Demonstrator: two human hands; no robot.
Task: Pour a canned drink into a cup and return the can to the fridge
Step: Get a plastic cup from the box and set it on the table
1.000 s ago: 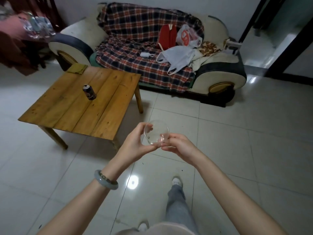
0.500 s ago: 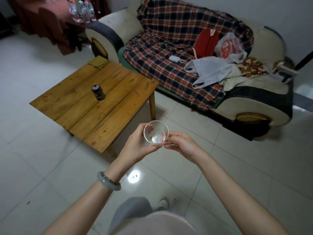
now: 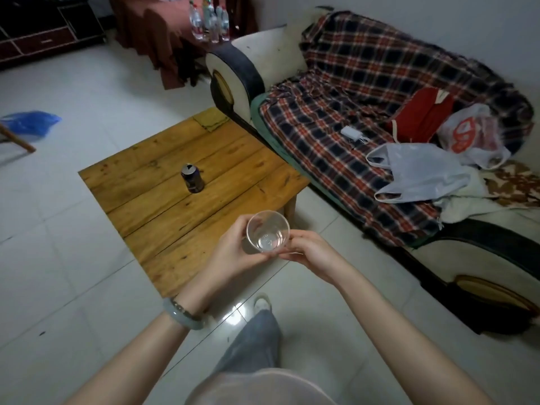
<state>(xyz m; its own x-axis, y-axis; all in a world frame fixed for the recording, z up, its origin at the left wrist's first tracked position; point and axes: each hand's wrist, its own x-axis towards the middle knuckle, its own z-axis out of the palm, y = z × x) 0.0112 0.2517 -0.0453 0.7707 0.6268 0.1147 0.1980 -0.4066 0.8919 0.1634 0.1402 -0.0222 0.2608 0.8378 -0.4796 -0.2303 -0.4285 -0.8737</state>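
A clear plastic cup (image 3: 268, 231) is held in mid-air between both hands, mouth tipped toward the camera so its round bottom shows through. The left hand (image 3: 233, 254), with a pale green bangle (image 3: 182, 315) on its wrist, curls its fingers round the cup's side. The right hand (image 3: 311, 254) pinches the cup's lower right edge with its fingertips. At about 10 o'clock from the cup, well apart from it, the opened dark can (image 3: 192, 178) stands upright near the middle of the wooden tabletop (image 3: 163, 217). Its label is dark blue with a paler band, and no lettering on it can be read. At 2 o'clock, on the plaid-covered sofa (image 3: 344, 118), a white plastic bag (image 3: 467, 133) carries an orange-red print too blurred to read, beside a red bag (image 3: 420, 115) and a grey plastic bag (image 3: 420, 171). Compared with half a second ago, the grip of both hands on the cup is unchanged. The view has swung left and closer: the tabletop now reaches under the left hand, and a blue bag (image 3: 29, 124) on the floor at 9 o'clock and a dark cabinet (image 3: 43, 27) at 11 o'clock have come into sight.
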